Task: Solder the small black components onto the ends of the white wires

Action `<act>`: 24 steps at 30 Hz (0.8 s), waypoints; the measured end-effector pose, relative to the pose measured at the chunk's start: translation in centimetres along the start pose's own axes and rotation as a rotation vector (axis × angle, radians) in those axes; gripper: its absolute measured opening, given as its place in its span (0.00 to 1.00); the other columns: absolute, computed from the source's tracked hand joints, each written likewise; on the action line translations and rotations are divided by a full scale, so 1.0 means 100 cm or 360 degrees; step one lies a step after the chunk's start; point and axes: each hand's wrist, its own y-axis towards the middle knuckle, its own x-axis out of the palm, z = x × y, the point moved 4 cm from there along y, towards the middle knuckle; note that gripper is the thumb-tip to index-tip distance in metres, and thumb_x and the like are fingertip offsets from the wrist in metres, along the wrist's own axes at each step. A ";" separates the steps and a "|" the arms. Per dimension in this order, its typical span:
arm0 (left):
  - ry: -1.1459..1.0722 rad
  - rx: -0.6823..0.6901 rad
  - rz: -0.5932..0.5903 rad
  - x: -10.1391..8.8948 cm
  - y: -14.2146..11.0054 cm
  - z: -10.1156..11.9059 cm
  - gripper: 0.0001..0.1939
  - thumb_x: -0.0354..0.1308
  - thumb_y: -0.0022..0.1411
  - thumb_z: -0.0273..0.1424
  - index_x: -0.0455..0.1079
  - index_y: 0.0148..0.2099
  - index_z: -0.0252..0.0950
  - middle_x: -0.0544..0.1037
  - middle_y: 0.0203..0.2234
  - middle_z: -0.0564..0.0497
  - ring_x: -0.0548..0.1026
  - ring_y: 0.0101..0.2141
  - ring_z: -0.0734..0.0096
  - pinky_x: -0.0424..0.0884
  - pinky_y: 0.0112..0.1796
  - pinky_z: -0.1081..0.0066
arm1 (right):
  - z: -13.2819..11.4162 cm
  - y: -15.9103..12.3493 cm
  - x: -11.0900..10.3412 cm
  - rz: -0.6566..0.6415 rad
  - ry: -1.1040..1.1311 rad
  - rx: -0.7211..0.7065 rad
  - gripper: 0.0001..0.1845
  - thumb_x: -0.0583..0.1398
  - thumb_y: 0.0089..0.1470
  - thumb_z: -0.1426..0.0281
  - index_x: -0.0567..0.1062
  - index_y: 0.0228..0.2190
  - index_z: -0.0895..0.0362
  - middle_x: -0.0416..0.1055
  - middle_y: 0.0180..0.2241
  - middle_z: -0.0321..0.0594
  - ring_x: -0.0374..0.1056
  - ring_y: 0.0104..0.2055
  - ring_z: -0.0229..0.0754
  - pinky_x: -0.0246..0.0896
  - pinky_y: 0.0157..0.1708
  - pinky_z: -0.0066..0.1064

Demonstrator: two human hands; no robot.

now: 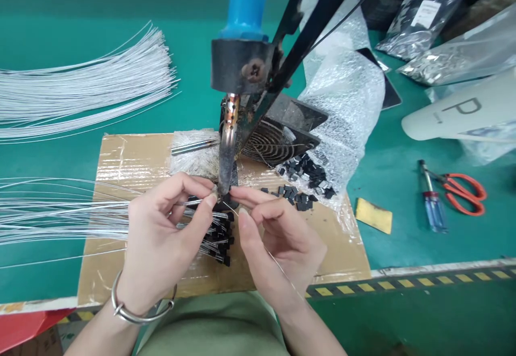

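Note:
My left hand [163,237] pinches a thin white wire with a small black component at its end, held right under the tip of a mounted soldering iron [228,146]. My right hand [278,237] pinches a fine strand of solder wire [282,270] that runs up to the same tip. Below my fingers lies a cluster of black components [217,237] with wires attached, on a taped cardboard sheet [121,162]. Both hands meet at the iron's tip.
Bundles of white wires [80,87] lie at the left. Loose black components [302,176] sit beside a fan [278,138] and bubble wrap [346,98]. A screwdriver [432,200], orange scissors [463,192] and a yellow sponge [373,215] lie at the right; plastic bags at the back.

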 end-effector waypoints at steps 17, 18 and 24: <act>0.0018 0.0023 -0.0006 0.000 0.000 0.000 0.06 0.66 0.60 0.23 0.76 0.33 0.40 0.84 0.34 0.58 0.81 0.35 0.81 0.74 0.35 0.85 | -0.007 0.000 0.004 0.0016 -0.0317 -0.0295 0.11 0.63 0.59 0.83 0.71 0.34 0.54 0.83 0.45 0.42 0.81 0.52 0.42 0.77 0.51 0.29; 0.0017 0.0017 -0.0004 0.000 0.000 0.000 0.06 0.66 0.60 0.23 0.76 0.34 0.40 0.84 0.34 0.58 0.81 0.34 0.81 0.74 0.35 0.86 | -0.007 0.000 0.004 0.0016 -0.0320 -0.0299 0.11 0.62 0.59 0.83 0.71 0.34 0.54 0.83 0.45 0.43 0.81 0.52 0.42 0.77 0.51 0.29; 0.0000 0.0025 0.0003 0.000 -0.001 0.002 0.07 0.66 0.60 0.22 0.76 0.34 0.41 0.83 0.34 0.60 0.81 0.35 0.83 0.74 0.38 0.88 | -0.006 -0.001 0.004 0.0021 -0.0292 -0.0286 0.11 0.63 0.59 0.83 0.72 0.34 0.55 0.82 0.48 0.44 0.81 0.51 0.43 0.77 0.51 0.31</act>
